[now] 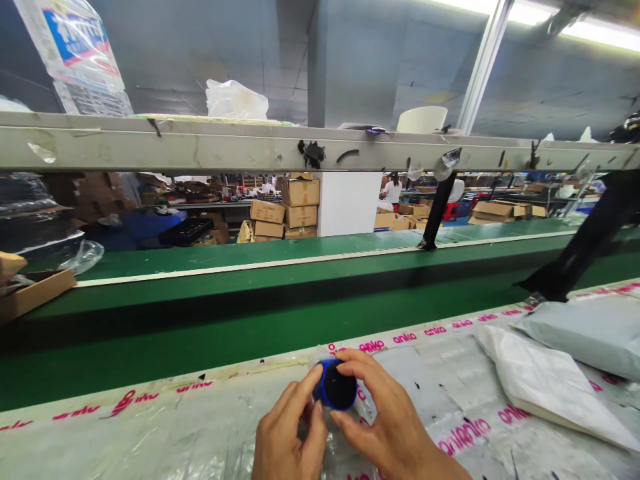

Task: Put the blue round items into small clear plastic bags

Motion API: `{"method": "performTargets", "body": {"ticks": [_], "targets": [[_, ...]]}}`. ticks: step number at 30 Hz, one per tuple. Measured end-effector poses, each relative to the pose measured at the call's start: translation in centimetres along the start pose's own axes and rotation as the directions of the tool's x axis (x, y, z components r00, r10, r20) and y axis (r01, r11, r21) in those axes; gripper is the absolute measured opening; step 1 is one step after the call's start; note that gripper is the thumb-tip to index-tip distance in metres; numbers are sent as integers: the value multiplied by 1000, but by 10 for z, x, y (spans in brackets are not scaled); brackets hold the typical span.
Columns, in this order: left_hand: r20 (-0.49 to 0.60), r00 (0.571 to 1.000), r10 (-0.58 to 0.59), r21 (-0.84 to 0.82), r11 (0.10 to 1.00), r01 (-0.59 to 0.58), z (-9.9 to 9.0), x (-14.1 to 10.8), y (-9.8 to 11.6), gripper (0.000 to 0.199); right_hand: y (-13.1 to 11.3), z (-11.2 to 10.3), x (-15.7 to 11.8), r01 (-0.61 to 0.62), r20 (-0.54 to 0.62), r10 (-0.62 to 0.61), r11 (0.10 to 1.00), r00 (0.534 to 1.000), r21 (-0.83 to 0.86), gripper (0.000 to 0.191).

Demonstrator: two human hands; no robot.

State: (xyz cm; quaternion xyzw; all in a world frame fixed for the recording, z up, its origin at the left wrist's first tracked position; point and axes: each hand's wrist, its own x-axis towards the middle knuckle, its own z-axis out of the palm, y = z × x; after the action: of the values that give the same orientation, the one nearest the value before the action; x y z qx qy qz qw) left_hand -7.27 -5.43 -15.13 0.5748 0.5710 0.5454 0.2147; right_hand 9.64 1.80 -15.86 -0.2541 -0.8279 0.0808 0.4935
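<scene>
A small round object [340, 388], black on its face with a blue rim, sits between my two hands just above or on the plastic-covered table [210, 433]. My left hand [293, 423] grips its left side with thumb and fingers. On the other side my right hand [383, 413] curls round it, fingertips at the top edge and thumb near the bottom. What kind of object it is, I cannot make out. Whether it touches the table is hidden by my hands.
White plastic packets [555, 387] lie at the right. Beyond the table runs a green conveyor belt [240, 313]. A pale beam [225, 147] crosses above it, carrying a plastic bottle [87, 50] and a tape roll [423, 120]. A black-wrapped post [575, 233] stands right; a cardboard box [40, 297] left.
</scene>
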Motion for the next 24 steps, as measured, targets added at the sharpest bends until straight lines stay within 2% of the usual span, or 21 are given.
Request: {"method": "performTargets", "body": {"ticks": [2, 7, 9, 11, 13, 14, 16, 17, 19, 20, 21, 22, 24], "targets": [[-24, 999, 27, -31, 999, -28, 1, 0, 0, 29, 1, -1, 0, -9, 38, 9, 1000, 999, 18, 32], [-99, 995, -10, -73, 997, 3, 9, -7, 3, 30, 1, -4, 1, 24, 53, -23, 1000, 998, -18, 28], [-95, 995, 21, -98, 995, -30, 11, -10, 7, 31, 2, -4, 0, 11, 70, -13, 999, 997, 39, 29], [-79, 996, 37, -189, 981, -51, 8, -12, 10, 34, 3, -4, -1, -73, 87, 60, 986, 994, 153, 31], [-99, 994, 36, -226, 973, -57, 2, -9, 7, 35, 3, -4, 0, -227, 114, 203, 933, 973, 280, 32], [-138, 989, 53, -171, 982, -76, -2, -6, 3, 35, 3, -5, 1, -312, 134, 282, 888, 950, 339, 33], [-171, 962, 213, 122, 974, -194, -10, 3, -8, 42, 2, -6, 4, -433, 172, 399, 792, 901, 431, 34], [-120, 937, 328, 303, 911, -280, -12, 8, -14, 51, 1, -7, 5, -460, 183, 425, 762, 886, 456, 34], [86, 874, 479, 552, 707, -442, -14, 17, -24, 71, -1, -8, 6, -448, 185, 411, 768, 893, 458, 32], [174, 848, 501, 596, 632, -496, -13, 20, -28, 75, -2, -8, 6, -417, 181, 377, 793, 908, 445, 29], [218, 834, 507, 598, 606, -525, -11, 22, -31, 74, -3, -7, 5, -376, 174, 333, 821, 927, 429, 27], [215, 835, 506, 569, 630, -529, -9, 22, -32, 69, -5, -6, 4, -330, 166, 286, 850, 944, 411, 26], [165, 869, 467, 430, 759, -489, -5, 21, -32, 57, -7, -2, 2, -243, 149, 201, 898, 968, 367, 28]]}}
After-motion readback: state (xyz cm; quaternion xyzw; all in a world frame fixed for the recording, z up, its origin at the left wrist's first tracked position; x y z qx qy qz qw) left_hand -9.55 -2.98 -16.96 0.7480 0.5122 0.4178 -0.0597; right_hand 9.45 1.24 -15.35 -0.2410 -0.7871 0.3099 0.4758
